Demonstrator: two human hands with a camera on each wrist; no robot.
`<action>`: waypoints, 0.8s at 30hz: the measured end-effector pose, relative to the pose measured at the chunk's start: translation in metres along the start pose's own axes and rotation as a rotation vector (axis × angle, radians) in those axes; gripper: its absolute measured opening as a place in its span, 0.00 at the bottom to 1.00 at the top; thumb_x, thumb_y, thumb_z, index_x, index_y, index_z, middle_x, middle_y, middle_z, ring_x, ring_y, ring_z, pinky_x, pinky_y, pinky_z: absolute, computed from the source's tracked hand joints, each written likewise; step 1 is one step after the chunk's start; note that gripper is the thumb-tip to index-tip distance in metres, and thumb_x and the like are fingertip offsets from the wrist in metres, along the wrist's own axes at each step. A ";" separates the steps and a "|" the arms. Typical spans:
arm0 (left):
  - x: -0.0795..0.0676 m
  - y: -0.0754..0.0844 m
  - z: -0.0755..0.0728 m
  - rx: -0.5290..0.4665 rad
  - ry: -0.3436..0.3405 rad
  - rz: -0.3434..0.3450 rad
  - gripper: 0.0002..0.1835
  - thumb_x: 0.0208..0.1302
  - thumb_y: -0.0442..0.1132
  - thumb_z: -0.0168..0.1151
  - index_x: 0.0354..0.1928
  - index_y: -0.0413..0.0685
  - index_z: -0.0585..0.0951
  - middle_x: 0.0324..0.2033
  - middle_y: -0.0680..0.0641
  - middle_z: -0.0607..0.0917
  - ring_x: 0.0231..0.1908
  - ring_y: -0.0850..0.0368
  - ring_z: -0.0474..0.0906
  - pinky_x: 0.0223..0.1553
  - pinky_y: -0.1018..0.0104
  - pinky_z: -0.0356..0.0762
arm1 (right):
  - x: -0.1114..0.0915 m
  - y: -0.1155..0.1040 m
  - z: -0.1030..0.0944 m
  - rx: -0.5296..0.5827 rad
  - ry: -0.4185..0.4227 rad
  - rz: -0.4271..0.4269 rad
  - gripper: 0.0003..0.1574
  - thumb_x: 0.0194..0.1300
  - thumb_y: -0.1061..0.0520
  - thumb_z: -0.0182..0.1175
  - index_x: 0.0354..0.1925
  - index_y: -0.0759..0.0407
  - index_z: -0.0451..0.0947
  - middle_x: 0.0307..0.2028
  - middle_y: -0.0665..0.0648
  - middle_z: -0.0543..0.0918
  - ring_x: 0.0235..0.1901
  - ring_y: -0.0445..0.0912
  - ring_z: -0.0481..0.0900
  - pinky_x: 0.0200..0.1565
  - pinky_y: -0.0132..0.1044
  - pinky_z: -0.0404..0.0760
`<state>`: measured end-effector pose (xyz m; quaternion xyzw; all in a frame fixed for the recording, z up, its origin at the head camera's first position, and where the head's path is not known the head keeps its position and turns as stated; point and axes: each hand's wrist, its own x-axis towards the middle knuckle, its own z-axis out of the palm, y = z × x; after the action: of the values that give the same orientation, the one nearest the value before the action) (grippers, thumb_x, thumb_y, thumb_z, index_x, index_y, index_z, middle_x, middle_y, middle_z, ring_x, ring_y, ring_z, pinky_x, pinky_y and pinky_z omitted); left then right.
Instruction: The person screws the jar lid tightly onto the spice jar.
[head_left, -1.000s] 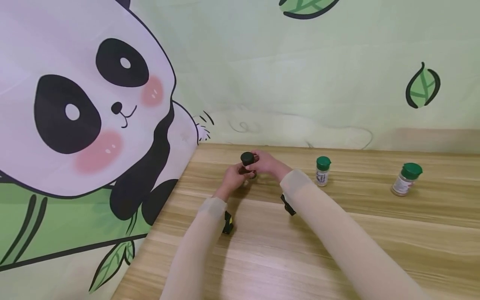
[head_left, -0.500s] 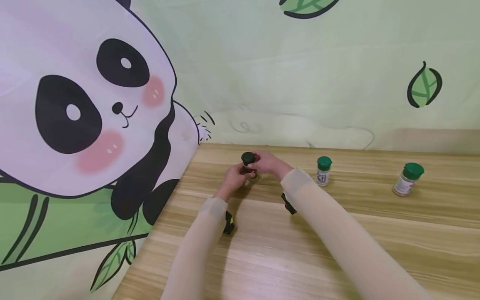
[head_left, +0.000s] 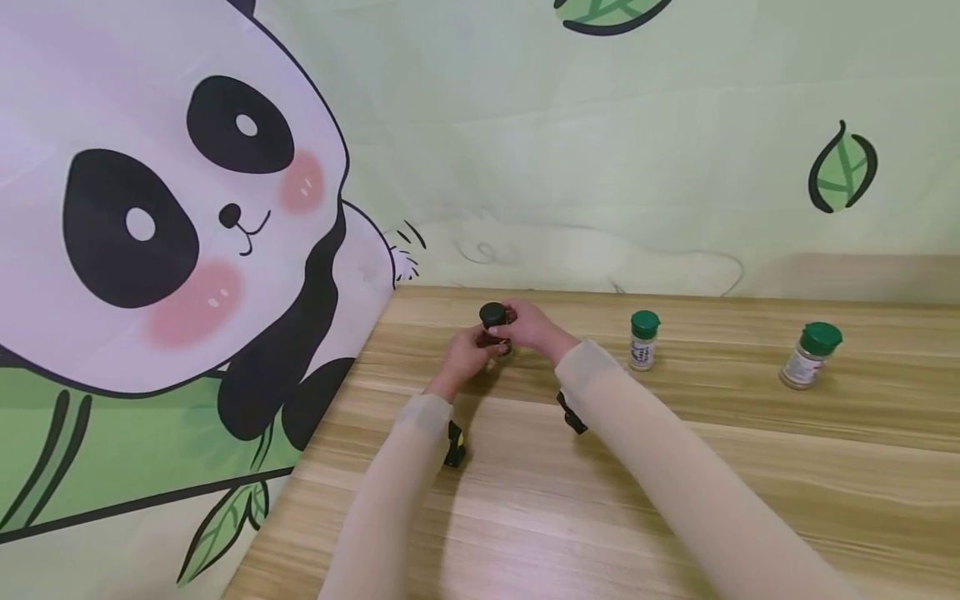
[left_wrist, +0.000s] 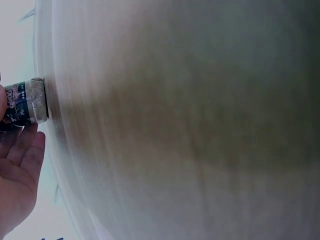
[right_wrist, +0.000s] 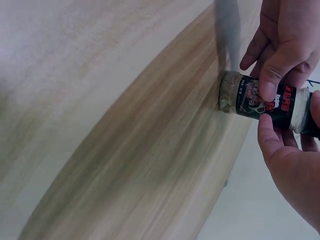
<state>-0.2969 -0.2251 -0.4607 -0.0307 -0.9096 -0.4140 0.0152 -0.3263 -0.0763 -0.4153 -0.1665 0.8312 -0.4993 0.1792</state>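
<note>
Both hands are on a small glass seasoning bottle (right_wrist: 245, 95) with a dark printed label and a black lid (head_left: 492, 314), at the far left of the table. The left hand (head_left: 467, 354) grips the bottle's body, its thumb pressed on the label in the right wrist view. Higher up, the right hand (head_left: 529, 325) holds the bottle around the neck and lid. The bottle stands upright, with its clear base close over the wood. In the left wrist view only the base and part of the label show, above the left hand's fingers (left_wrist: 31, 150).
Two clear shakers with green lids stand to the right: one (head_left: 643, 340) just beyond the right sleeve, another (head_left: 810, 356) farther right. A wood-grain table (head_left: 712, 500) meets a panda-printed backdrop (head_left: 525, 167) behind and at left. Black wrist devices (head_left: 454, 446) sit under the sleeves.
The head view shifts slightly. Both hands keep the same hold on the bottle, which stays in its place.
</note>
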 end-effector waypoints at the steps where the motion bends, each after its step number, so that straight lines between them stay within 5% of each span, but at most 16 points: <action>1: 0.000 0.000 0.000 -0.001 0.001 0.000 0.20 0.64 0.37 0.67 0.56 0.38 0.81 0.49 0.36 0.87 0.51 0.44 0.84 0.53 0.55 0.80 | 0.000 0.000 0.001 0.000 0.008 0.001 0.36 0.69 0.58 0.61 0.69 0.68 0.62 0.63 0.70 0.74 0.66 0.59 0.72 0.69 0.48 0.69; 24: 0.001 -0.004 0.000 0.025 0.015 0.012 0.18 0.63 0.39 0.67 0.53 0.39 0.82 0.48 0.36 0.87 0.50 0.44 0.84 0.53 0.54 0.80 | -0.009 -0.001 0.018 0.126 0.178 0.033 0.34 0.65 0.56 0.66 0.63 0.69 0.64 0.59 0.69 0.77 0.62 0.59 0.74 0.67 0.48 0.70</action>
<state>-0.2977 -0.2279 -0.4640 -0.0331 -0.9144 -0.4027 0.0251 -0.3105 -0.0863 -0.4213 -0.0961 0.8133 -0.5606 0.1229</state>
